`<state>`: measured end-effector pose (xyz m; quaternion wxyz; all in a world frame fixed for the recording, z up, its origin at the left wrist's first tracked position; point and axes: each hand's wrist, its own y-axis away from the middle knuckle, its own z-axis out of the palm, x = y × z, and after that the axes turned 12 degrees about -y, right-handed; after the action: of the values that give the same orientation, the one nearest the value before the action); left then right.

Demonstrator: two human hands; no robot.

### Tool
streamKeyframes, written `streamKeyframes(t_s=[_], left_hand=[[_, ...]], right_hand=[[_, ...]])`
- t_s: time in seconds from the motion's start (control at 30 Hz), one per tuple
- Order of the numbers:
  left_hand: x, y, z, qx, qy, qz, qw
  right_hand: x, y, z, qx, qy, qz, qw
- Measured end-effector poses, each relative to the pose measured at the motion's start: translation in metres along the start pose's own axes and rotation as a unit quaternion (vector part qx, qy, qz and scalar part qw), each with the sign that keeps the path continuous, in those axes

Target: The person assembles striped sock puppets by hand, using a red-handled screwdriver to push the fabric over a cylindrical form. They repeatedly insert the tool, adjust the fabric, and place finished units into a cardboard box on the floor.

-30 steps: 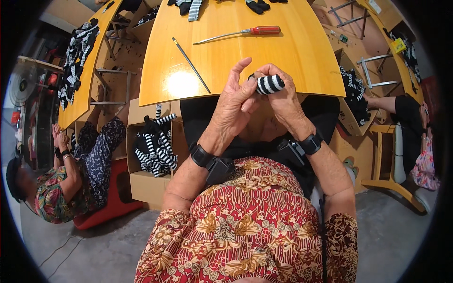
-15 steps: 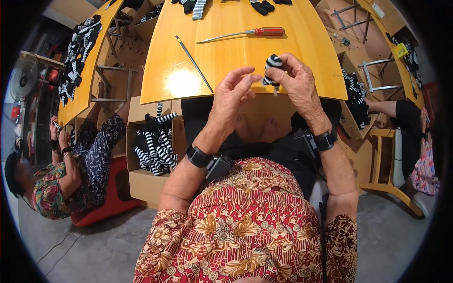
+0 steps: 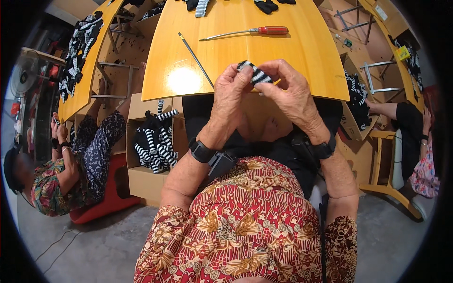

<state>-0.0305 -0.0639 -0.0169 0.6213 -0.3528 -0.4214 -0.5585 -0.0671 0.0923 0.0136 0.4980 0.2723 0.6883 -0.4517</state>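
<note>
Over the table's near edge, a small black-and-white striped knit piece (image 3: 255,73) is stretched between my two hands. My left hand (image 3: 231,89) pinches its left end between thumb and fingers. At its right end, my right hand (image 3: 292,89) grips it with the thumb below and the fingers curled behind. The fingers hide part of the knit. Farther in on the tabletop lies a screwdriver (image 3: 271,30) with a red handle and a long shaft. Left of it a thin dark metal rod (image 3: 195,59) slants toward my left hand.
The yellow wooden table (image 3: 160,61) has more knit pieces (image 3: 202,7) at its far edge. A cardboard box (image 3: 146,184) of striped knits stands by my left side, another box (image 3: 351,122) at right. Two people (image 3: 56,184) (image 3: 424,160) sit at side tables.
The knit piece has moved left and turned from upright to slanting sideways. My left hand, apart from it before, now grips its left end; my right hand still holds it.
</note>
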Motion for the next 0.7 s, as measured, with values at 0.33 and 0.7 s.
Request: streamKeyframes(t_s=[0.33,0.7], left_hand=[[0.014,0.001,0.004,0.000,0.040,-0.078,0.996],[0.016,0.006,0.012,0.028,-0.018,-0.014,0.999]], right_hand=[[-0.020,0.006,-0.010,-0.024,0.120,-0.046,0.991],[0.004,0.000,-0.008,0.066,0.014,0.045,0.997]])
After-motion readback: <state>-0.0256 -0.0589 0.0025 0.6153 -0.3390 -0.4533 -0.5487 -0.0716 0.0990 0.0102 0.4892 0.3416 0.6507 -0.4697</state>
